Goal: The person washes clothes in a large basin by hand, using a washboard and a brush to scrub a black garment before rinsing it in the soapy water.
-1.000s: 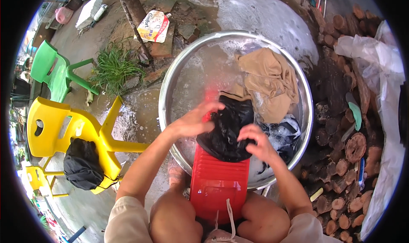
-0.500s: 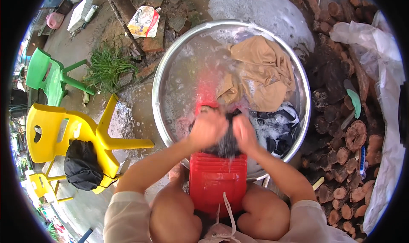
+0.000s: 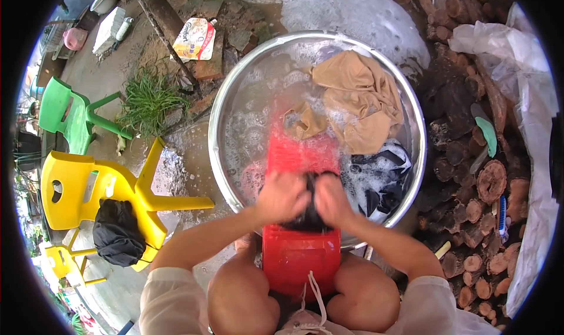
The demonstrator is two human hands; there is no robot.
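A large round metal basin (image 3: 418,159) holds soapy water and clothes. Across its near side leans a red ridged washboard (image 3: 302,253), its far end under the water and its near end between my knees. My left hand (image 3: 284,197) and my right hand (image 3: 332,200) are both closed on a wet black garment (image 3: 304,217), pressed against the washboard. Both hands are a little blurred, and much of the garment is hidden under them. Tan cloth (image 3: 364,103) bulges out of the water on the right. Below it floats a black and white garment (image 3: 385,182) covered in suds.
To the left stand a yellow plastic chair (image 3: 67,188) with a black cloth bag (image 3: 119,232) on it and a green chair (image 3: 56,106). Stacked logs (image 3: 490,182) and plastic sheeting (image 3: 537,118) line the right. A detergent pouch (image 3: 194,38) lies beyond the basin.
Both hands have moved nearer to me along the washboard with the black garment. More of the red ridges beyond them now shows, and the splashing water has settled somewhat.
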